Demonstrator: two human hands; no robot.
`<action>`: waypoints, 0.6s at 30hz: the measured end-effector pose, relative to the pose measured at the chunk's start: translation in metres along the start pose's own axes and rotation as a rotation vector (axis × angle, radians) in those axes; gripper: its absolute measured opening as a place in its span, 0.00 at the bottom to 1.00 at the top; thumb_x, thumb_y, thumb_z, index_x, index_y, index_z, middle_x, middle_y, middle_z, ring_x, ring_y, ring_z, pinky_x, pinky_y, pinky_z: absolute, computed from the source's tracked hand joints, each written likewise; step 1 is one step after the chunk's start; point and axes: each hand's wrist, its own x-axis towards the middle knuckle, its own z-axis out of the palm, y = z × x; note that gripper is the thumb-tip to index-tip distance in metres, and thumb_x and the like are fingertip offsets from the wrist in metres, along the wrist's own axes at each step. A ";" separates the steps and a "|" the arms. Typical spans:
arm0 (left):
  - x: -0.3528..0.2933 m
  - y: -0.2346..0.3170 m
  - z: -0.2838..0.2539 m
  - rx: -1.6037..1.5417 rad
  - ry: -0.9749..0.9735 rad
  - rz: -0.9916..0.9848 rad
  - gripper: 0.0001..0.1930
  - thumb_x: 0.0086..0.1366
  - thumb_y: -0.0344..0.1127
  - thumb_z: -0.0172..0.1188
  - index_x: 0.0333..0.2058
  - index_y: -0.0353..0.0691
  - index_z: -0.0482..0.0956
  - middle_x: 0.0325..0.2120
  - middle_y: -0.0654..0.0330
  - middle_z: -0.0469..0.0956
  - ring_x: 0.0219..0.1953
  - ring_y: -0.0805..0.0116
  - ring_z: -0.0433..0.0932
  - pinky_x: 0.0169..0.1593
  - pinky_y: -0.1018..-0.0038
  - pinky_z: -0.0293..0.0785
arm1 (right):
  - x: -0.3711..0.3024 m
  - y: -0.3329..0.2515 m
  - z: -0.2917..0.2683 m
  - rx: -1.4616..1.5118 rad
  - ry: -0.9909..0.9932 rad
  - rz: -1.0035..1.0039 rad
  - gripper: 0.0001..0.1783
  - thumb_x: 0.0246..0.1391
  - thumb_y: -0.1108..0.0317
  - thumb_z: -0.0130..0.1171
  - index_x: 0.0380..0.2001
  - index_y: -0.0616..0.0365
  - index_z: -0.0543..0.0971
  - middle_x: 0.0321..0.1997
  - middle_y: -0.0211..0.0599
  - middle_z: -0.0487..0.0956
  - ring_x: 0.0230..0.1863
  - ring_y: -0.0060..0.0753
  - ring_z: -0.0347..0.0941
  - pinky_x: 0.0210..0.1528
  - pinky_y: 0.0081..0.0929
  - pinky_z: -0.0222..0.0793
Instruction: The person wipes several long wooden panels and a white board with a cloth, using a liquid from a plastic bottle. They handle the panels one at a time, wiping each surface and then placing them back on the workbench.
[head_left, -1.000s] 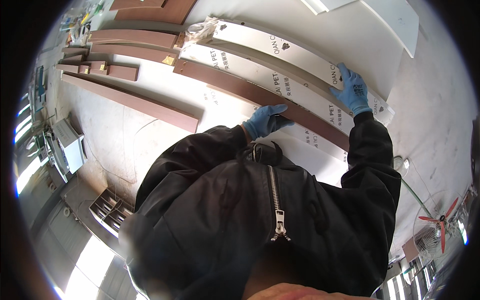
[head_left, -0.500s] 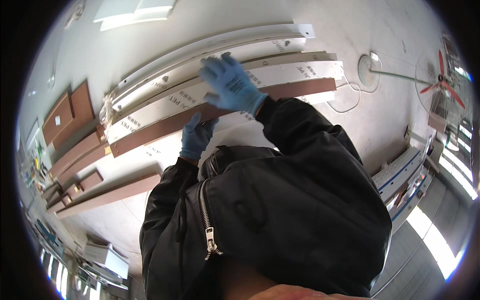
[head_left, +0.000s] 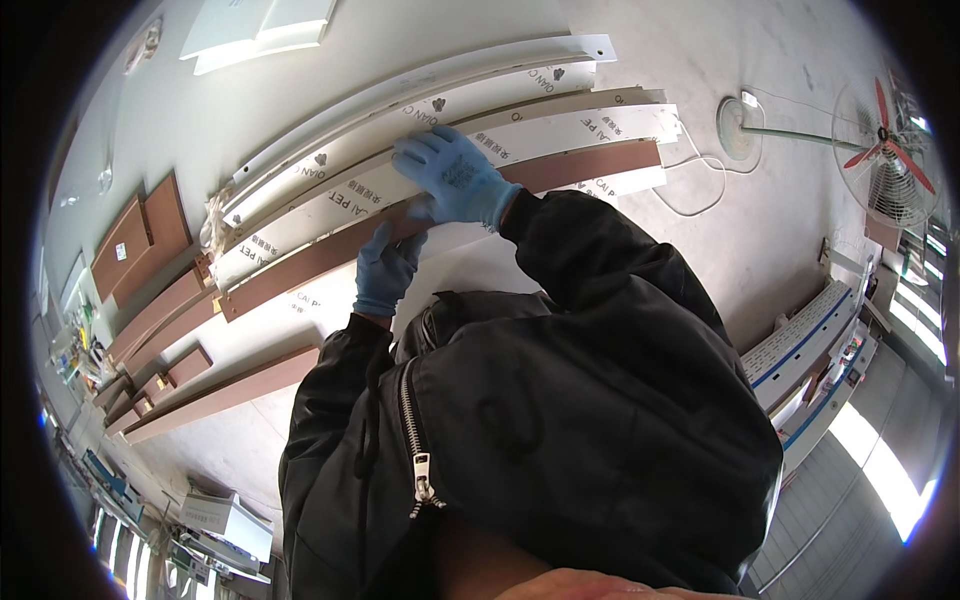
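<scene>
We note L hand [head_left: 388,272], blue-gloved, at near side of brown strip [head_left: 590,166], fingers bent; can't tell if it grips. R hand [head_left: 460,180], same glove, spread fairly wide over white strip [head_left: 310,222] w/ dk print. Both strips lie side by side, mid-row, on white surface [head_left: 262,340], v. bright at L. Brown planks [head_left: 225,391] lower L, panels [head_left: 165,225] upper L. Room: grey floor [head_left: 765,240], red-bladed fan [head_left: 884,150] far R, cable [head_left: 690,214] looped nr row's R end, blue-trimmed unit [head_left: 800,335] lower R.
</scene>
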 end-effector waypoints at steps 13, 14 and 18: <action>-0.011 -0.001 0.005 -0.044 0.080 0.003 0.19 0.74 0.38 0.60 0.59 0.39 0.76 0.56 0.57 0.81 0.59 0.59 0.79 0.64 0.60 0.77 | 0.025 0.030 -0.006 0.013 0.163 -0.063 0.24 0.51 0.53 0.68 0.45 0.55 0.78 0.53 0.43 0.80 0.55 0.51 0.76 0.62 0.49 0.70; -0.013 -0.002 0.006 -0.055 0.078 0.010 0.19 0.74 0.38 0.60 0.59 0.39 0.77 0.55 0.57 0.81 0.59 0.58 0.79 0.64 0.60 0.78 | 0.032 0.039 -0.007 0.005 0.177 -0.034 0.25 0.50 0.53 0.69 0.46 0.56 0.78 0.52 0.43 0.80 0.54 0.52 0.76 0.61 0.49 0.70; -0.021 -0.004 0.014 -0.047 0.104 0.035 0.19 0.73 0.37 0.61 0.59 0.38 0.77 0.56 0.58 0.80 0.59 0.58 0.79 0.63 0.60 0.79 | 0.057 0.069 -0.001 -0.180 -0.006 0.019 0.31 0.51 0.49 0.71 0.55 0.51 0.78 0.65 0.39 0.75 0.65 0.47 0.70 0.72 0.47 0.59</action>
